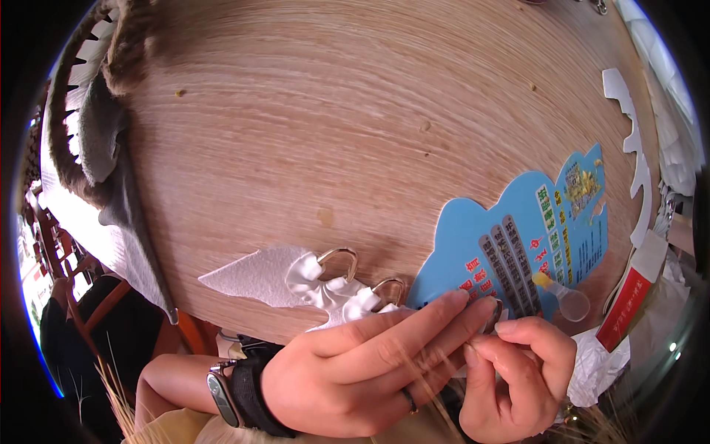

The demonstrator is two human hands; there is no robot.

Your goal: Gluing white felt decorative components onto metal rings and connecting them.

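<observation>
My left hand (362, 362), with a watch (223, 396) on its wrist, reaches right with its fingers pressed together. Its fingertips meet my right hand (518, 381), whose thumb and fingers pinch. Between the fingertips shows a small dark, shiny piece (494, 315), mostly hidden; its kind is unclear. Beside and partly under my left hand lies a white pointed felt piece (259, 280) with gathered satin and gold-coloured metal loops (342, 259). Just beyond the fingers is a blue scallop-edged printed card (473, 229). A clear plastic scoop-like piece (571, 303) with a yellow end overlaps the card.
Brown fuzzy fabric (122, 59) with dark spikes and grey cloth (129, 214) lie along the left table edge. At the right are a white jagged cut-out (632, 148), a red-and-white box (630, 296) and crumpled white wrapping (595, 362). Small crumbs dot the wooden table (296, 133).
</observation>
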